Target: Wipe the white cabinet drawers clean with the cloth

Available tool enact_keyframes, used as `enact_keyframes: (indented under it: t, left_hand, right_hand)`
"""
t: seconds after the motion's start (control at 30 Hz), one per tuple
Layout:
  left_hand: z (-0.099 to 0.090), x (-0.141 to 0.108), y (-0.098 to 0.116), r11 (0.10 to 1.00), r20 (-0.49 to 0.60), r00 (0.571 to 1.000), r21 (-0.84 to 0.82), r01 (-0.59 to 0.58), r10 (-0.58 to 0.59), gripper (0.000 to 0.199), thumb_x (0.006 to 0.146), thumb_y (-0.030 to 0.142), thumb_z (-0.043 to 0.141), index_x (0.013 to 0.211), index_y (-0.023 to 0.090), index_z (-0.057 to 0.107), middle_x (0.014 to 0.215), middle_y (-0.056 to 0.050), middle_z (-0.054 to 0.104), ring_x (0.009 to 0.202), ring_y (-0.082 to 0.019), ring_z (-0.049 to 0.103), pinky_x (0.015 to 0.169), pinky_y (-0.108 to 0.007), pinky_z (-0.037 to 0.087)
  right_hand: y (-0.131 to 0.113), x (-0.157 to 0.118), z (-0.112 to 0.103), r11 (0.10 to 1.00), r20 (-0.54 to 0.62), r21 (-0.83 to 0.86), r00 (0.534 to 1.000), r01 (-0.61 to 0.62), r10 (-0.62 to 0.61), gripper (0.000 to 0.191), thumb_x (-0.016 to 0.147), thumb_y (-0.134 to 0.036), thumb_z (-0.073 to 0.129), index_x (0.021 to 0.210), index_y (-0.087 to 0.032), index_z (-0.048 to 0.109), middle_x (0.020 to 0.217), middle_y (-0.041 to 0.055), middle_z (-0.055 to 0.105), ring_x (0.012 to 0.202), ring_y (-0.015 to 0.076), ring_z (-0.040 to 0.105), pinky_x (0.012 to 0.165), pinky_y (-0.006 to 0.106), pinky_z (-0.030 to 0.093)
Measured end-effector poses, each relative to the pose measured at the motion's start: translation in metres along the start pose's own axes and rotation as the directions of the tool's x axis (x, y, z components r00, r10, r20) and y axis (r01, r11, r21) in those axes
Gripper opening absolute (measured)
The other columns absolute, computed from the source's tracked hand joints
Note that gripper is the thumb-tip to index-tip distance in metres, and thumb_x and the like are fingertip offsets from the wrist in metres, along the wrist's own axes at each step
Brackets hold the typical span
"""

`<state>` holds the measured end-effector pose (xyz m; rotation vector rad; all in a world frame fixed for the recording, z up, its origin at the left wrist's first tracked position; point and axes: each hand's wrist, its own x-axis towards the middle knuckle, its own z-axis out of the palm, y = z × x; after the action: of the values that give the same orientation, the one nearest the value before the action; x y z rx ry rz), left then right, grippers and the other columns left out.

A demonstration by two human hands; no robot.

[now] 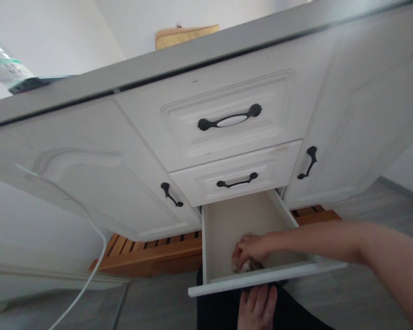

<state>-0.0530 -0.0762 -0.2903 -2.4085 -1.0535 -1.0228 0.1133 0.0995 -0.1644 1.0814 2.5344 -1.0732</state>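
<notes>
My right hand (253,247) reaches into the open bottom drawer (223,224), its fingers bent down and closed near the drawer's front. Beside and under those fingers lies a small white and brown thing (250,265), mostly covered, so its kind does not show. Below the drawer front (223,285), my left hand (256,309) has its fingers curled up against the outer face, at a dark handle (281,283) that is largely hidden. The rest of the visible drawer floor is pale and bare.
Two closed drawers with black handles (230,120) sit above, between cupboard doors (89,192). A slatted wooden platform (151,256) lies under the cabinet. A white cable (98,229) hangs at left. On the countertop (134,68) stand a wooden board (186,37) and a clear container (8,68).
</notes>
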Motion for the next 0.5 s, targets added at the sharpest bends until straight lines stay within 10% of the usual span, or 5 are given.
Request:
enact_keyframes:
  t: [0.23,0.37,0.5]
  left_hand:
    - [-0.003,0.001,0.000,1.000,0.092,0.996,0.004,-0.015,0.014,0.044,0.090,0.025,0.065,0.132,0.036,0.065,0.121,0.007,0.072,0.108,-0.019,0.061,0.087,-0.039,0.048]
    - [0.001,-0.001,0.003,1.000,0.068,0.998,-0.004,0.017,-0.017,0.047,0.087,0.022,0.064,0.132,0.034,0.065,0.120,0.006,0.072,0.108,-0.021,0.061,0.086,-0.040,0.049]
    - [0.005,-0.002,0.007,0.999,0.064,0.998,0.046,0.007,-0.010,0.049,0.084,0.020,0.063,0.131,0.033,0.066,0.121,0.003,0.071,0.110,-0.023,0.061,0.087,-0.040,0.051]
  right_hand:
    - [0.044,-0.089,0.007,0.922,0.278,0.088,0.898,-0.377,0.341,0.075,0.046,-0.006,0.071,0.119,-0.022,0.067,0.090,-0.0016,0.065,0.050,0.0111,0.048,0.047,0.023,0.040]
    - [0.043,-0.086,0.009,0.845,0.382,0.238,0.846,-0.478,0.371,0.062,0.053,-0.012,0.065,0.116,-0.018,0.062,0.059,-0.0101,0.054,0.038,0.0146,0.047,0.040,0.024,0.040]
    - [0.015,-0.059,0.009,0.795,0.370,0.483,0.908,-0.367,0.194,0.037,0.057,-0.014,0.059,0.093,-0.016,0.067,0.051,-0.0092,0.052,0.036,0.0124,0.044,0.036,0.019,0.034]
